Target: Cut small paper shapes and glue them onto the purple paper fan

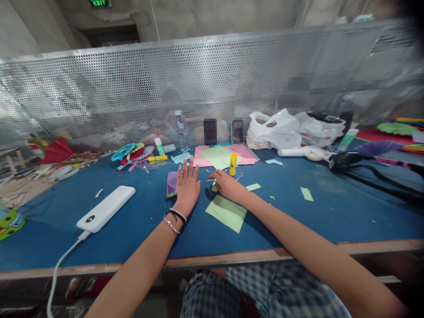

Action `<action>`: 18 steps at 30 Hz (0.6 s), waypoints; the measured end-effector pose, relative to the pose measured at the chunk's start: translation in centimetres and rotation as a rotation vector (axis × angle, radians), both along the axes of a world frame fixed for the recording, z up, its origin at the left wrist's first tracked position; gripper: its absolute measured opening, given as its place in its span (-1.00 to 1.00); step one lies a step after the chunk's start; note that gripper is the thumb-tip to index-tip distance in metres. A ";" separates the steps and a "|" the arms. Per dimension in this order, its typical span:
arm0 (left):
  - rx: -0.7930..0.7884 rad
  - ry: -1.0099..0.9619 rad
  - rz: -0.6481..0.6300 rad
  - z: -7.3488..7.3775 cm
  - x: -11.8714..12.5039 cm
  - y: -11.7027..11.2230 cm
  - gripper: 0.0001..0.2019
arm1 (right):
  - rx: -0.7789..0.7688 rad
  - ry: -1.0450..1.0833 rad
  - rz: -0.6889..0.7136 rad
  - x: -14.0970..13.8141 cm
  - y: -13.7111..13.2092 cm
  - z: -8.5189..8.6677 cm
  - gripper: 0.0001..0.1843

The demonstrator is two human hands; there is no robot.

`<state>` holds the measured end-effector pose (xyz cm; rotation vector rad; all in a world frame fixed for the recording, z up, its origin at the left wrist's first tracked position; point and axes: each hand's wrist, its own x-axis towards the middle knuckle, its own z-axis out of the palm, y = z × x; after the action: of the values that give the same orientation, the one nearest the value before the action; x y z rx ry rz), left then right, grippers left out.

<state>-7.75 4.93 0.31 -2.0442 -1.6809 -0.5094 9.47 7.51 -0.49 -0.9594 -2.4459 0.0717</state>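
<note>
The left hand (187, 187) lies flat on the blue bench (298, 221), fingers spread, holding nothing. Its fingertips point to the far side. Just to its left, touching or almost touching the thumb side, sits a small purple folded paper fan (171, 183) — its folds run near to far.

The right hand (227, 184) is curled over something small and dark (210, 192) on the bench; it may be scissors, but it is too hidden to tell. I cannot tell if the fingers grip it or only rest on it. The dark thing lies between the two hands, a bit closer to the right one.

Under the right wrist lies a light green sheet of paper (226, 213), flat, with one corner pointing to the near edge. Just past the right hand stands a yellow glue stick (233, 164), upright. Behind it lies a pile of pink and green paper (221, 155).

On the left, near side lies a white power bank (106, 208) with a white cable (59, 269) going off the bench — well apart from both hands. Small green paper scraps (306, 194) lie to the right. At the far side stand a metal wall full of holes (198, 84), a water bottle (180, 129) and white plastic bags (281, 128).
</note>
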 end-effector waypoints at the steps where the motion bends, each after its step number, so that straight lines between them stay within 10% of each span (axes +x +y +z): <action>1: 0.003 0.001 -0.003 -0.1 0.0 0.0 -0.45 | -0.011 -0.007 -0.002 0.0 -0.1 0.1 -0.54; 18: -0.190 -0.003 -0.067 -1.2 1.9 0.8 -0.46 | -0.028 -0.033 0.023 0.0 0.1 0.0 -0.50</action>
<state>-5.87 5.69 -0.87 -2.2407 -1.7260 -0.3873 9.48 7.56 -0.51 -0.9521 -2.4925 0.0993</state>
